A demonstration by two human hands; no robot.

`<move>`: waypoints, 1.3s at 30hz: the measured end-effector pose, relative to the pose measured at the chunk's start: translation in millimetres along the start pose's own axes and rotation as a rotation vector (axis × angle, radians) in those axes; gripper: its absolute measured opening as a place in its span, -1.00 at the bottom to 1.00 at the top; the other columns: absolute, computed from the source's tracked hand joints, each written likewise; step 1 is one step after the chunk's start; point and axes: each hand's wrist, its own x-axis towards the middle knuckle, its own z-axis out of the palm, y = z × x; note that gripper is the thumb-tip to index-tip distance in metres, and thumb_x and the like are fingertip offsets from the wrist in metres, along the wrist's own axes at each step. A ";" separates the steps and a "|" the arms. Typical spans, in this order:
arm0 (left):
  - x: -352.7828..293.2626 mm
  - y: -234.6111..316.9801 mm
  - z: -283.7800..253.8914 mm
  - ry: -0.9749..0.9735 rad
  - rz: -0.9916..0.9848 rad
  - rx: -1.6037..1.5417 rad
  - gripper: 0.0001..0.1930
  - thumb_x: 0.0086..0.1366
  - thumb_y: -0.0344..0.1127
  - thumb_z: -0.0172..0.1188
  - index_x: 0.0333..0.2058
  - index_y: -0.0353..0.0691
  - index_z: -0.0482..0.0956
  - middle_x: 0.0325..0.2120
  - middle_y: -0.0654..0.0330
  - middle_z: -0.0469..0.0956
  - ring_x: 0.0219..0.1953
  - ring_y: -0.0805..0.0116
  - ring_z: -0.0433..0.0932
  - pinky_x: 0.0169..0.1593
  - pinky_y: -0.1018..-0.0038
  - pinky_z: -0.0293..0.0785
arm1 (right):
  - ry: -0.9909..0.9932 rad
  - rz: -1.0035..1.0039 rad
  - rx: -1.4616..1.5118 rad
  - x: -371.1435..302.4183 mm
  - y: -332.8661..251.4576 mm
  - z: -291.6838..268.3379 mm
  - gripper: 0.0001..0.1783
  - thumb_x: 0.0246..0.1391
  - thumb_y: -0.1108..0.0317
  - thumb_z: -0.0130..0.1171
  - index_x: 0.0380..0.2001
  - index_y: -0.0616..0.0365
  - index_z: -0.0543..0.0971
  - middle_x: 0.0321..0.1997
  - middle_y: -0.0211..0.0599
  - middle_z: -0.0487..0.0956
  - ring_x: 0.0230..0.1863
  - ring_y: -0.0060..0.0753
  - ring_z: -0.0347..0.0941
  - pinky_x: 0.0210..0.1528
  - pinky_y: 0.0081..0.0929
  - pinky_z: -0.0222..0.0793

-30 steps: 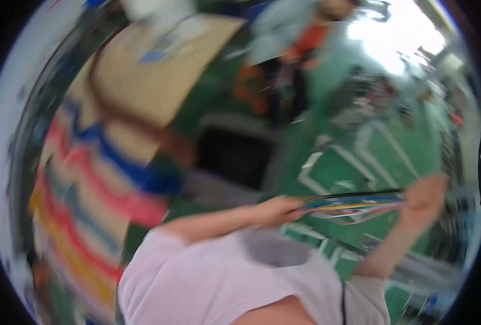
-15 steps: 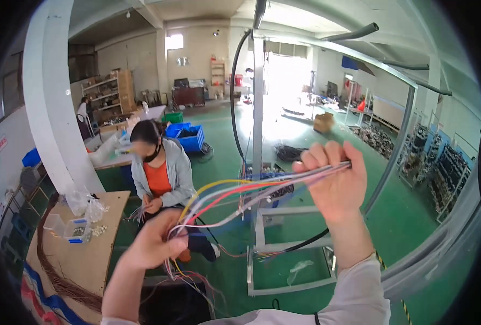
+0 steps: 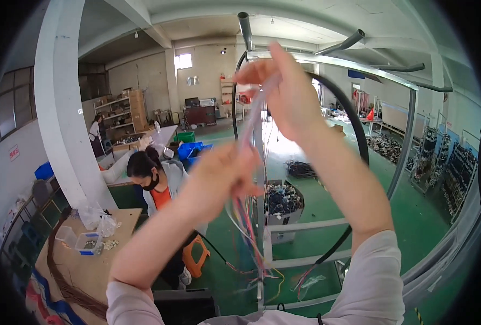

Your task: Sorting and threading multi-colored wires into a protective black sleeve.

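A bundle of thin coloured wires (image 3: 252,122) runs up from my left hand (image 3: 221,172) to my right hand (image 3: 293,95). The left fingers are closed around it. Higher up, beside the metal frame's top bar, the right hand holds the bundle's upper part; motion blurs its fingers. Loose red, white, yellow and blue wire ends (image 3: 244,219) dangle below my left hand. A thick black cable (image 3: 358,122) hangs from the frame (image 3: 411,130), passes behind my right forearm and ends low down in thin wires.
At left, a wooden table (image 3: 80,271) carries a clear box (image 3: 89,244), plastic bags (image 3: 96,215) and brown strands (image 3: 56,271). A seated person (image 3: 156,181) in a mask is partly behind my left arm, near an orange stool (image 3: 196,254). A filled bin (image 3: 283,203) stands behind the frame.
Both hands have risen. The right hand has moved left toward the frame's upright, and the stretched wires have swung from nearly level to steep. The view has tilted up; the seated person's head is lower.
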 end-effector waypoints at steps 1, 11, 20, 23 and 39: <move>15.9 16.9 -6.9 0.141 -0.046 -0.040 -0.74 0.24 -0.19 -0.12 -0.37 -0.29 0.38 -0.67 0.34 0.34 -0.65 0.56 0.30 -0.58 0.63 0.24 | -0.077 0.046 -0.084 19.6 -15.3 -7.2 -0.40 0.07 -0.09 -0.34 -0.54 0.25 0.47 -0.46 -0.20 0.46 -0.33 -0.34 0.34 -0.22 -0.41 0.16; 262.6 90.6 -120.3 0.764 0.318 0.939 -0.65 0.17 -0.11 -0.08 -0.44 -0.33 0.48 -0.69 0.20 0.46 -0.66 0.45 0.42 -0.57 0.46 0.33 | -0.221 0.175 0.277 168.3 -29.2 -96.9 -0.50 0.09 -0.01 -0.26 -0.44 0.28 0.40 -0.57 -0.24 0.39 -0.47 -0.38 0.36 -0.53 -0.45 0.35; 249.6 -127.2 -88.3 0.306 -0.090 0.225 -0.68 0.08 -0.05 0.09 -0.44 -0.23 0.48 -0.59 0.24 0.45 -0.48 0.42 0.44 -0.46 0.43 0.33 | 0.468 -0.075 -1.287 117.7 152.2 -137.5 -0.29 -0.23 0.06 0.04 -0.09 0.41 0.21 -0.18 0.21 0.37 -0.12 0.10 0.32 -0.04 -0.19 0.20; 167.8 -162.9 -92.5 0.218 -0.364 0.198 -0.53 0.03 0.12 0.07 -0.23 -0.12 0.39 -0.38 0.29 0.44 -0.24 0.44 0.39 -0.15 0.45 0.18 | 0.605 -0.461 -1.053 68.0 183.5 -106.8 -0.28 -0.21 0.11 0.10 -0.07 0.47 0.22 -0.12 0.17 0.36 -0.10 0.06 0.31 -0.02 -0.29 0.18; -330.3 -231.9 49.2 0.378 -0.158 0.457 -0.47 -0.13 -0.39 0.22 -0.12 -0.21 0.27 -0.29 0.03 0.41 -0.25 0.05 0.39 -0.15 0.34 0.29 | -0.023 0.801 -0.220 -309.7 221.3 113.5 -0.71 0.12 0.22 -0.20 -0.59 0.12 0.34 -0.66 -0.41 0.38 -0.55 -0.54 0.31 -0.40 -0.53 0.25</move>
